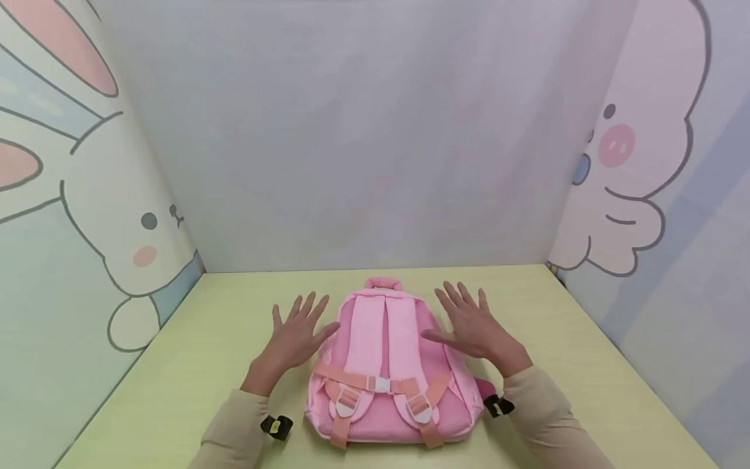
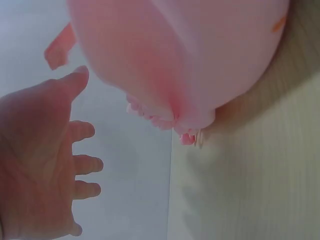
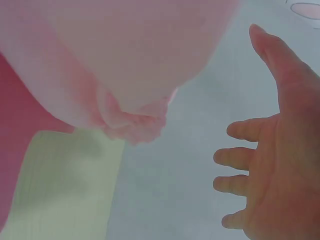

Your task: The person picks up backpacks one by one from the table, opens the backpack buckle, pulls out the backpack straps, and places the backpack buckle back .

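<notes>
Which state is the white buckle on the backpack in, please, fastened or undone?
Fastened, it seems: the white buckle sits between orange straps on both sides, across the backpack.

Backpack (image 1: 385, 339): matt cloth, lower back panel (image 1: 383, 427) rough mesh. Webbing (image 1: 340, 374) looks woven, matt. Centre buckle (image 1: 382, 385) smooth plastic. Tabletop (image 1: 234, 332) wood-look, fine-grained. Backdrop (image 1: 375, 143) matt, looks like cloth.

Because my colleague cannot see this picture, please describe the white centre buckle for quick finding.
On the table, find the pink backpack, shoulder straps facing up. A coral strap runs low across them; the white buckle joins its middle. Unlike the two lower strap adjusters, it sits centrally.
</notes>
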`<state>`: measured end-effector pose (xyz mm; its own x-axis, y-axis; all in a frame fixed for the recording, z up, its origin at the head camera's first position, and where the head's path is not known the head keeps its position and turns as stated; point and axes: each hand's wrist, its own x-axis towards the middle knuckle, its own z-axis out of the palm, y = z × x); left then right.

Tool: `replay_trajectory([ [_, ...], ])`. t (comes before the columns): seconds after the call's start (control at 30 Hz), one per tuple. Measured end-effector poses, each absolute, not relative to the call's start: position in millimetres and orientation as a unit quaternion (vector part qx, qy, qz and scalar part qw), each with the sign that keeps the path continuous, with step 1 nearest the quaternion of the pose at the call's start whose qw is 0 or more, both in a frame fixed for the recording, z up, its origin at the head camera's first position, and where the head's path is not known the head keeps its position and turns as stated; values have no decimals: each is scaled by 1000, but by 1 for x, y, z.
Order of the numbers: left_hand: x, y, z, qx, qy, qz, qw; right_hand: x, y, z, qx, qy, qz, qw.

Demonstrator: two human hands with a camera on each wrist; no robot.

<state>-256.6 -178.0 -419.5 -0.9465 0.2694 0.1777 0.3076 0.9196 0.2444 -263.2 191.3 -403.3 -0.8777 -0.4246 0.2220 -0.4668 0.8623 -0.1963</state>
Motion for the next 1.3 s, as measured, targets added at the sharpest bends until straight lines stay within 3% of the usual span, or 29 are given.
replay_trajectory([
  [0.17,-253,-175,-416,-147,-976,-144,66,-257,186,-398,260,-955,126,63],
  [0.43,-249,-171,-411,-172,-971,-145,76,-250,178,-392,290,-946,122,78],
  [1.07,-232,-149,-401,-308,-934,-180,-4,-228,154,-383,365,-923,107,55],
  [1.3,-227,-139,-395,-330,-930,-162,-26,-215,152,-370,365,-925,103,20],
])
